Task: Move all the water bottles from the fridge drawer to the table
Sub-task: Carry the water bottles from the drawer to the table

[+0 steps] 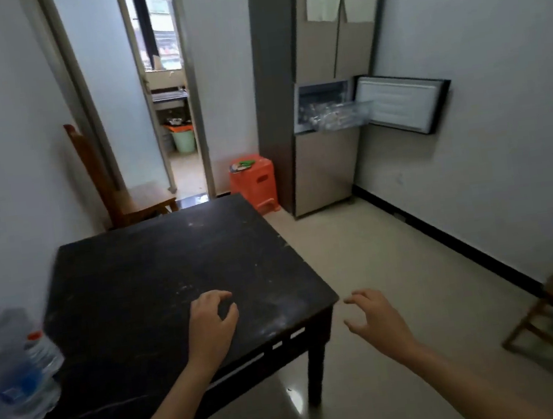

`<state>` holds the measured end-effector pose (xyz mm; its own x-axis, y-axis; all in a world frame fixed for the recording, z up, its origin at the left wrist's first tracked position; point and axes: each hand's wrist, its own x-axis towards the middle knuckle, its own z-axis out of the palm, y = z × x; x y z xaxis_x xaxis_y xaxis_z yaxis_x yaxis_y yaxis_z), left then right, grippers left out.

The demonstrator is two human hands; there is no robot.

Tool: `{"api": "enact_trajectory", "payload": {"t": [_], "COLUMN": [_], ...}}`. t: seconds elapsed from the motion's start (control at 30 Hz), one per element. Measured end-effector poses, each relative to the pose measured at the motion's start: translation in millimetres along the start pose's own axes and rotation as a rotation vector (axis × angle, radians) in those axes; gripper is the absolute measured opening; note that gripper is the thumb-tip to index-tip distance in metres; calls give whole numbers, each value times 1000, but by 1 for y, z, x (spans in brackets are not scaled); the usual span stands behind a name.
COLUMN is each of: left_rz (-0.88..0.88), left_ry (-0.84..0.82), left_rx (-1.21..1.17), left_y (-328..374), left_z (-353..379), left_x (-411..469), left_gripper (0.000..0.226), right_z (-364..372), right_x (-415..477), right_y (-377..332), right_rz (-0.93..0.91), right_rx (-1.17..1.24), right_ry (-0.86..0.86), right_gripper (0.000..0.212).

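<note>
Water bottles (28,372) stand blurred on the dark bench's (159,284) near-left corner; more sit in the fridge drawer (340,117), pulled out, its door (400,102) swung open. Our left hand (210,323) hovers over the bench, right hand (379,321) off its edge, fingers on both loosely curled, holding nothing.

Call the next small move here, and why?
Probably walk to the open fridge drawer for another bottle: left hand and right hand are both empty, bottles already stand on the table, and the drawer seems to hold more.
</note>
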<state>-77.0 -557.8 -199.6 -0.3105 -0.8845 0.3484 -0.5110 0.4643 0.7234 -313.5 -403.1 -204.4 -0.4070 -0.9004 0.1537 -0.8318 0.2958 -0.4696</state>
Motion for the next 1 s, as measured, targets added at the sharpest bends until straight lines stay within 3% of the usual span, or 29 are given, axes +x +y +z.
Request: {"api": "enact_trajectory", "payload": {"t": [0.2,0.3,0.33,0.37,0.53,0.73,1.0], "left_rz": [122,153,351,399,397,533,685], "left_ry": [-268,-213,-443,-532,-485,-685,-778], "left_rx": [-73,-71,-179,-148,-133,-146,-203], "left_y": [51,62,100,105,111,114,187], "left_z": [70,77,108,117,117,143,177], "left_x": [-2,5,15,18,17,20,-42], "left_gripper": [19,23,24,24,26,26,26], "right_z": [-54,-77,-97,-101,-112,-91,-106], "right_x": [-68,-73,-125,-135,-148,-195,-262], "right_y": [65,72,68,65,65,51,58], "right_rz": [227,269,519,591,557,750,907], "right_rx": [-140,-157,-218,-265,-311,-333,-350], "right_ry": [125,87,219,259,243,349,415], "right_gripper": [43,47,48,48,49,48,47]}}
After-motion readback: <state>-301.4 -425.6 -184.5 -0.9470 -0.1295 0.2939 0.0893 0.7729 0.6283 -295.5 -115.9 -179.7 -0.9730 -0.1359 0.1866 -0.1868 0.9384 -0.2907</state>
